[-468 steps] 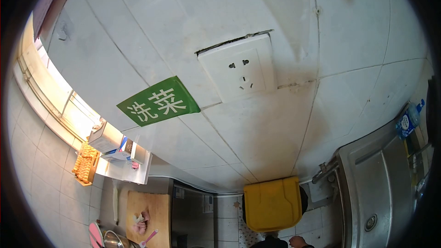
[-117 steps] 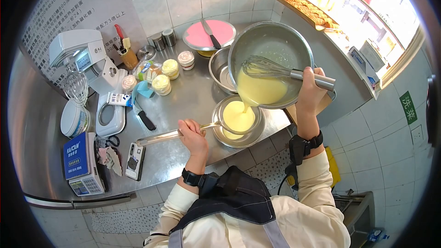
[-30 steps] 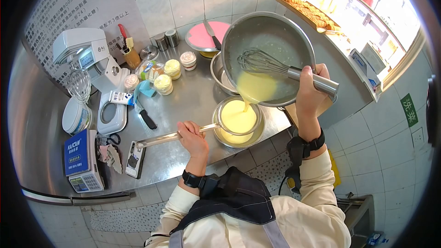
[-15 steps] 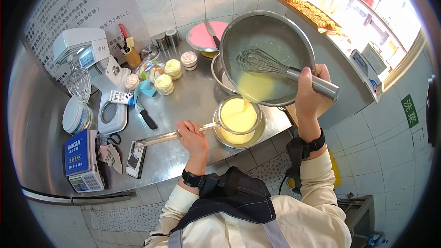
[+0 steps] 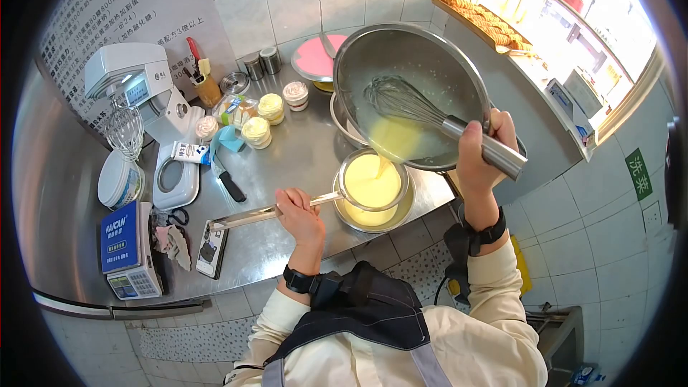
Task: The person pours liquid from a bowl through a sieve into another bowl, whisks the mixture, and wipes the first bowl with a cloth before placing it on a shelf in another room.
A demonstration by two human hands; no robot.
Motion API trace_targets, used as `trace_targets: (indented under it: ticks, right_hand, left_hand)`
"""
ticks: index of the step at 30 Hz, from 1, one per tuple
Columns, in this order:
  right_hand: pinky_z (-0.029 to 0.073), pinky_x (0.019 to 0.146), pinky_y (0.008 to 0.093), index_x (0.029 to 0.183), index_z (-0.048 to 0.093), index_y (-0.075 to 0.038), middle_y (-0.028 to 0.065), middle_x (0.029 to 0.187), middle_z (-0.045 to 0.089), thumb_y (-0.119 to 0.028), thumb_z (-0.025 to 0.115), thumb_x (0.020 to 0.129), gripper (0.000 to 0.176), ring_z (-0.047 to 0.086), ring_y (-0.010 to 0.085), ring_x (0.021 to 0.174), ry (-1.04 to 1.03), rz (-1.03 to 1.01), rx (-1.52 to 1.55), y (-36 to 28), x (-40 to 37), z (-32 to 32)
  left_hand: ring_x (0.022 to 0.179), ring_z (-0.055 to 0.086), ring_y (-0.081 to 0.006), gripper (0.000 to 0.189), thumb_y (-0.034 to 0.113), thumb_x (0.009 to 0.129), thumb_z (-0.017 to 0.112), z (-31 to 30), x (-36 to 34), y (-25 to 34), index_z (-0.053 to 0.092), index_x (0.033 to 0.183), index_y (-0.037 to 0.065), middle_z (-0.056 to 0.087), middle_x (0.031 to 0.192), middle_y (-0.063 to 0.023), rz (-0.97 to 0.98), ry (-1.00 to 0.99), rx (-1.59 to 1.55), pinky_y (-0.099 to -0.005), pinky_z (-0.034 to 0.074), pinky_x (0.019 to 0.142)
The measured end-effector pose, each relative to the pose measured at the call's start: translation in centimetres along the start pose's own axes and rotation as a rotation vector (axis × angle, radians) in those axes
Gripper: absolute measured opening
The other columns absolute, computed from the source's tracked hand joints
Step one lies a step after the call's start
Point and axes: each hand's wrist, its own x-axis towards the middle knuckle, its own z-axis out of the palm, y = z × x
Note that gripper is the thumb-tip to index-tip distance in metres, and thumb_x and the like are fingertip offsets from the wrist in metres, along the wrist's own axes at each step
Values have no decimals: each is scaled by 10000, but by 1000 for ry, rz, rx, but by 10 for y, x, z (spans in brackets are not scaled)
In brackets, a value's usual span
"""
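My left hand (image 5: 299, 216) is wrapped round the long handle of a strainer (image 5: 342, 165), which rests over a metal bowl (image 5: 410, 204). Pale yellow liquid (image 5: 369, 183) fills the strainer. Above it, my right hand (image 5: 481, 154) grips the rim of a large steel mixing bowl (image 5: 448, 64) and pins the handle of a balloon whisk (image 5: 408, 98) against it. The mixing bowl is tilted toward the strainer, and liquid runs over its lower edge in a thin stream. Another pot (image 5: 337, 116) shows partly behind the mixing bowl.
Left on the steel counter (image 5: 287, 165) are a stand mixer (image 5: 154, 86), a scale (image 5: 136, 281), a phone (image 5: 211, 251), a spatula with a black handle (image 5: 231, 186) and several cream-topped cups (image 5: 256, 132). A pink turntable (image 5: 313, 56) with a knife stands behind. Pastries (image 5: 484, 20) sit by the window.
The mixing bowl has shifted slightly left and down, with the whisk and my right hand. Liquid keeps pouring into the strainer. My left hand is nearly still.
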Motion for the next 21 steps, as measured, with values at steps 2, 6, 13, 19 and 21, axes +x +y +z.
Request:
trace_targets:
  ticks: [2,6,13,19,21]
  right_hand:
    - [218,428,225,604,320,-67,-1,541,291,-88,596,670,284,243,79,491,-29,-24,-1,-7,-1,-2]
    - [215,403,226,603,335,-71,2,515,303,-127,613,663,289,243,85,445,-73,-112,-2,-11,-4,-3]
    - [227,404,232,609,355,-66,27,505,336,-139,612,658,272,269,105,412,-80,-178,21,-8,-8,-2]
    - [226,423,229,624,347,-66,16,532,333,-209,617,710,318,272,96,456,-111,-201,1,-10,-11,-4]
    - [222,441,222,634,337,-60,1,564,323,-264,621,764,373,266,77,506,-130,-204,-4,-14,-12,-4]
  left_hand:
    - [413,207,-67,411,330,892,325,0,0,1,253,527,156,256,470,32,-10,8,3,-216,153,360]
    - [426,210,-65,414,339,888,332,1,-2,1,249,524,160,251,472,36,-21,24,19,-218,158,370]
    - [428,217,-64,414,339,887,335,1,-1,2,248,524,160,247,471,37,-20,36,20,-216,162,369]
    - [430,222,-63,411,335,886,338,0,0,2,248,524,162,244,469,38,-17,17,5,-218,163,370]
    - [430,221,-62,409,333,884,338,-1,0,2,248,524,162,244,469,39,-22,28,22,-220,162,373]
